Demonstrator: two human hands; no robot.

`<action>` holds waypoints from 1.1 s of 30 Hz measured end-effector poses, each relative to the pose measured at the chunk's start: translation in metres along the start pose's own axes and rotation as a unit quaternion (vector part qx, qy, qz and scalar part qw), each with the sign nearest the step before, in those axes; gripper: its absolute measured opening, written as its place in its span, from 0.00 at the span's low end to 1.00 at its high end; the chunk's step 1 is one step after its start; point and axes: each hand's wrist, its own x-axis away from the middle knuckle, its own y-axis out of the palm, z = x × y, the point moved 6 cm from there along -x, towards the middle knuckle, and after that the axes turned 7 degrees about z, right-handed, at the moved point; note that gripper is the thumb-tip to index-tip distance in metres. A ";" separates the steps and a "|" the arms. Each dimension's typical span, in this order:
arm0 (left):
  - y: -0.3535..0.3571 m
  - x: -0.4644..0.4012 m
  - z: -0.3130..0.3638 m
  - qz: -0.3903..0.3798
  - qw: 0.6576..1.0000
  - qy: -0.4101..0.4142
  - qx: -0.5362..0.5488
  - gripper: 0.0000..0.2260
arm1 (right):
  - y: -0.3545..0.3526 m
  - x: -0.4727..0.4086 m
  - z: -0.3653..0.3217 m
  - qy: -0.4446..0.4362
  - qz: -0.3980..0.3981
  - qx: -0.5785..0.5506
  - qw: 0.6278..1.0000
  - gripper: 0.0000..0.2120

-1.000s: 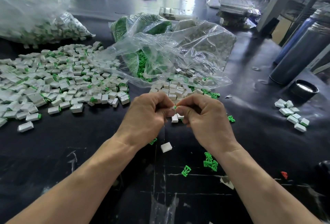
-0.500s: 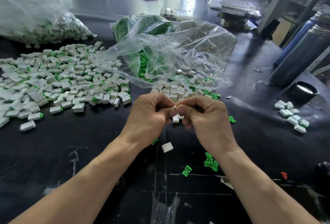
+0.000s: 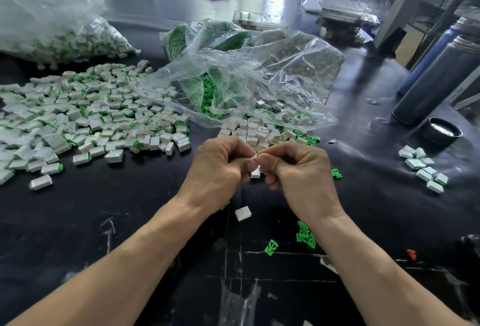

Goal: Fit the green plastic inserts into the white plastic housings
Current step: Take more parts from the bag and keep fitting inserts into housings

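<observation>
My left hand (image 3: 218,167) and my right hand (image 3: 298,169) meet knuckle to knuckle above the black table, fingers curled. Between their fingertips they pinch a small white housing (image 3: 254,157); only a corner of it shows, and any green insert in it is hidden. A second white housing (image 3: 255,172) shows just under the fingers. One loose white housing (image 3: 243,213) lies below the hands. Loose green inserts (image 3: 306,234) lie near my right wrist, another green insert (image 3: 271,247) a little left of them.
A wide heap of white pieces with green ends (image 3: 85,118) covers the left of the table. A torn clear bag (image 3: 249,84) spills housings and inserts just beyond the hands. Small pile of pieces (image 3: 423,167), a black cap (image 3: 441,132) and dark cylinders (image 3: 439,79) stand right.
The green tip that showed between my fingertips a second ago is no longer visible; only white shows now. Both hands stay in the same place, pressed together.
</observation>
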 end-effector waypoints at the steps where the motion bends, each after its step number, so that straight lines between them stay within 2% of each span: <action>1: 0.000 0.000 -0.001 0.002 1.000 -0.002 0.003 0.06 | 0.000 0.001 0.000 -0.002 0.002 0.001 1.000 0.14; 6: -0.001 -0.005 0.002 0.003 1.000 0.015 -0.005 0.07 | -0.002 -0.001 -0.002 -0.003 -0.011 -0.017 1.000 0.08; 10: 0.002 -0.004 0.008 0.002 0.999 0.034 0.015 0.07 | -0.008 -0.007 0.002 -0.001 0.017 -0.044 0.999 0.07; 13: 0.002 -0.002 0.009 0.004 0.999 0.035 0.039 0.04 | -0.004 -0.007 0.011 0.022 0.019 -0.034 0.999 0.15; 18: 0.003 -0.001 0.013 0.016 0.998 0.031 0.045 0.04 | 0.012 -0.002 0.021 0.118 -0.043 -0.060 0.990 0.32; 21: 0.012 0.003 0.017 -0.024 0.995 0.026 0.091 0.02 | 0.017 0.002 0.022 0.134 -0.054 -0.067 0.987 0.36; 23: 0.016 0.004 0.018 -0.041 0.992 0.017 0.117 0.03 | 0.018 0.002 0.020 0.132 -0.041 -0.077 0.987 0.34; 26: 0.017 0.005 0.019 -0.030 0.995 0.026 0.087 0.04 | 0.018 0.003 0.021 0.140 -0.020 -0.101 0.985 0.28; 33: 0.019 0.007 0.018 -0.023 0.998 0.026 0.059 0.03 | 0.014 -0.006 0.028 0.089 0.043 0.028 0.995 0.24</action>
